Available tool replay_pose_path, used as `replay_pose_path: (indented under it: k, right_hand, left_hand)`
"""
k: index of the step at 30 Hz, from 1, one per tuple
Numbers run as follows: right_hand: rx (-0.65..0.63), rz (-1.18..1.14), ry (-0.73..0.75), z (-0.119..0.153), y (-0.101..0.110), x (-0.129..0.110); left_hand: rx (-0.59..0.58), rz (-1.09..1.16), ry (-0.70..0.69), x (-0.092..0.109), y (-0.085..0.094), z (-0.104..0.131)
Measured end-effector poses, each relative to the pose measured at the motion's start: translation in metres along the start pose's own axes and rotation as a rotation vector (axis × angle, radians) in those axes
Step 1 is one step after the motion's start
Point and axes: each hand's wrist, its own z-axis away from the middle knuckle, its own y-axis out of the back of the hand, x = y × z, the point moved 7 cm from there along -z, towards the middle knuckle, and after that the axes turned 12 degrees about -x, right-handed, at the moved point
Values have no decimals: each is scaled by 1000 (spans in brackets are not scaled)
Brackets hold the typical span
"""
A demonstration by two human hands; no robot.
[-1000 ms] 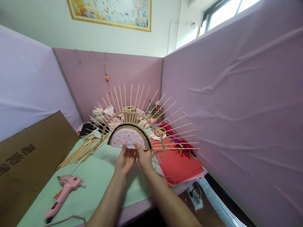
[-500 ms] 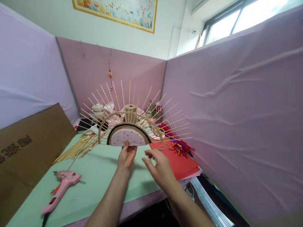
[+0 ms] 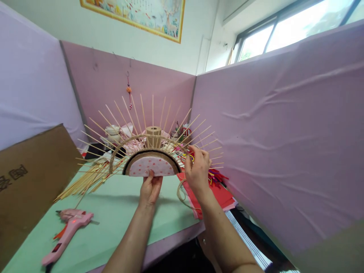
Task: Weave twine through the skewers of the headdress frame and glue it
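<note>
My left hand (image 3: 151,187) grips the lower edge of a half-round craft piece, thumb in front. The piece has a white panel with pink spots (image 3: 150,166), a black and brown rim, and thin wooden sticks (image 3: 152,110) fanning outward. A twine arc (image 3: 125,142) runs across the sticks. At the right end of that arc, my right hand (image 3: 196,167) has its fingers closed around the twine among the sticks; the fingertips are partly hidden. A loose loop of twine (image 3: 179,193) hangs below this hand.
A pink glue gun (image 3: 69,231) lies on the green table (image 3: 119,223) at left. Beside it are bundled sticks (image 3: 76,182) and a cardboard sheet (image 3: 31,189). Red paper (image 3: 222,195) and coloured pipe cleaners (image 3: 217,177) lie at right. A twine spool (image 3: 153,131) stands behind.
My right hand has moved up and forward from below the piece to the right end of the twine arc, and its fingers have closed. My left hand still holds the piece.
</note>
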Motion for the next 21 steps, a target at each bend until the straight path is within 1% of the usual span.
replay_pose_path:
  k: [4, 10, 12, 14, 16, 18, 21]
  right_hand:
    - [-3, 0, -16, 0, -4, 0]
    - [-22, 5, 14, 5, -8, -2]
    - [25, -28, 45, 6, -2, -1]
    - [120, -58, 82, 8, 10, 2]
    - [195, -67, 86, 14, 21, 7]
    - [208, -68, 46, 24, 26, 15]
    - [179, -60, -36, 42, 27, 31]
  left_hand:
    - [7, -13, 0, -1, -3, 2]
    - [34, -31, -11, 0, -5, 4]
    - [42, -24, -3, 0, -5, 5]
    - [47, -18, 6, -1, -5, 6]
    - [48, -16, 4, 0, -6, 6]
    - [46, -15, 1, 0, -7, 7]
    - [35, -8, 1, 1, -7, 5]
